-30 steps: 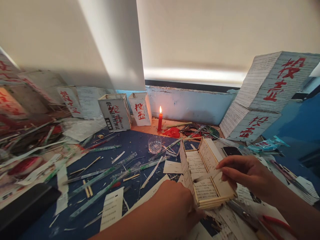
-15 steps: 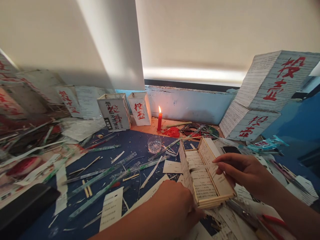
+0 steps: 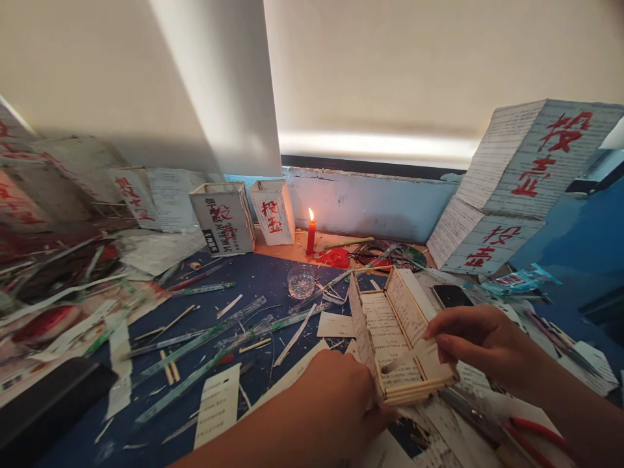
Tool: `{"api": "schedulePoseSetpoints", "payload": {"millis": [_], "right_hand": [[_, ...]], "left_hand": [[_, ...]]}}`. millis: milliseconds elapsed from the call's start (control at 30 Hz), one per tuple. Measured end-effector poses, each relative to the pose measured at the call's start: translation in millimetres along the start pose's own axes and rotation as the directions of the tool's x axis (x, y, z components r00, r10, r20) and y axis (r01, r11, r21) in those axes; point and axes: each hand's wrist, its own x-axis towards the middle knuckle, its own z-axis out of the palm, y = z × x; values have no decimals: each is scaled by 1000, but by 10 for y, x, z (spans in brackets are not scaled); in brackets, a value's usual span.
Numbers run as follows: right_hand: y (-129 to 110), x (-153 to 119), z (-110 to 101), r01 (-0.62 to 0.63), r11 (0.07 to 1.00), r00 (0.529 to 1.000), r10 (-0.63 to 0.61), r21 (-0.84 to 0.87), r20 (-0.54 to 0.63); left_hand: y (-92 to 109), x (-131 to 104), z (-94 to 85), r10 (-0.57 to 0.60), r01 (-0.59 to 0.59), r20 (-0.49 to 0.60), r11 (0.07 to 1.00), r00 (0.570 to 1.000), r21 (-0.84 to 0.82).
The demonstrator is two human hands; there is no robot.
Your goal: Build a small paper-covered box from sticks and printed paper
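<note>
While the left hand (image 3: pixel 344 390) lies against the near left side of the open wood-edged paper box (image 3: pixel 390 325), the right hand (image 3: pixel 475 338) is over its right wall, holding a thin pale strip (image 3: pixel 404 359) slanted down into it. Right grip: thumb and fingers together, clamped on the strip's upper end. Left grip: fingers partly hidden at the box's near corner; cannot tell whether they are clamped on it. Position of box: right of centre on the littered counter (image 3: pixel 263 276), open side up, printed paper lining the inside, wooden sticks along the edges. Beyond it: one lit red candle (image 3: pixel 311 238), upright, with red wax (image 3: pixel 336 258) just beside its base; one round clear dish (image 3: pixel 301 282), nearer the box. Behind, left of the candle: one white box (image 3: pixel 273 214) and one grey box (image 3: pixel 224 218), both upright, marked in red characters. Far right: two larger white boxes (image 3: pixel 531 159), stacked, similarly marked. Right of the box: one dark phone (image 3: pixel 452 296), one turquoise wrapper (image 3: pixel 521 283), and, nearer, red handles (image 3: pixel 539 432) partly under the right forearm. Left: clear-and-green plastic strips (image 3: pixel 195 374), loose sticks (image 3: pixel 169 367), paper scraps (image 3: pixel 217 406), and one black object (image 3: pixel 53 409).
</note>
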Motion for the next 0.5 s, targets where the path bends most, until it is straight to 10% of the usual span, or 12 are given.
{"api": "schedulePoseSetpoints", "payload": {"millis": [500], "right_hand": [[-83, 16, 103, -2, 994, 995, -8, -112, -96]], "left_hand": [[-33, -6, 23, 31, -31, 6, 999, 999, 8]]}}
